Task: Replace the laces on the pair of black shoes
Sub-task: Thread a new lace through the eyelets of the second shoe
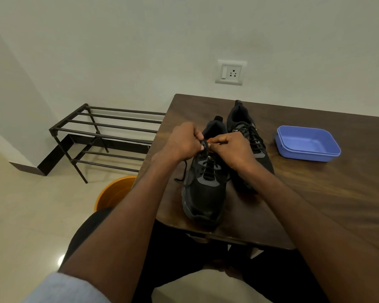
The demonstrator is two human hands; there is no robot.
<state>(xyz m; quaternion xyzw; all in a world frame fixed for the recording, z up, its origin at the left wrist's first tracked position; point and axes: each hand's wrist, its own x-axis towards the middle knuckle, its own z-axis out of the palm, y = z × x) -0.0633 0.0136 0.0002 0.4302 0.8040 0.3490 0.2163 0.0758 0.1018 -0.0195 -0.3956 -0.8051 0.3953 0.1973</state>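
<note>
Two black shoes stand side by side on a dark wooden table [315, 193], toes toward me. The near left shoe [204, 193] carries a black lace [208, 169] through its eyelets, with a loose end trailing off its left side. My left hand [182, 143] and my right hand [232, 149] meet over the top of this shoe's tongue. Both pinch the lace there, fingers curled. A bit of orange shows between the fingertips. The right shoe [247, 136] is laced in black and partly hidden behind my right wrist.
A blue plastic tub [307, 143] sits on the table to the right of the shoes. A metal shoe rack [103, 136] stands on the floor at left, by the wall. An orange bucket [114, 193] is beside the table's left edge.
</note>
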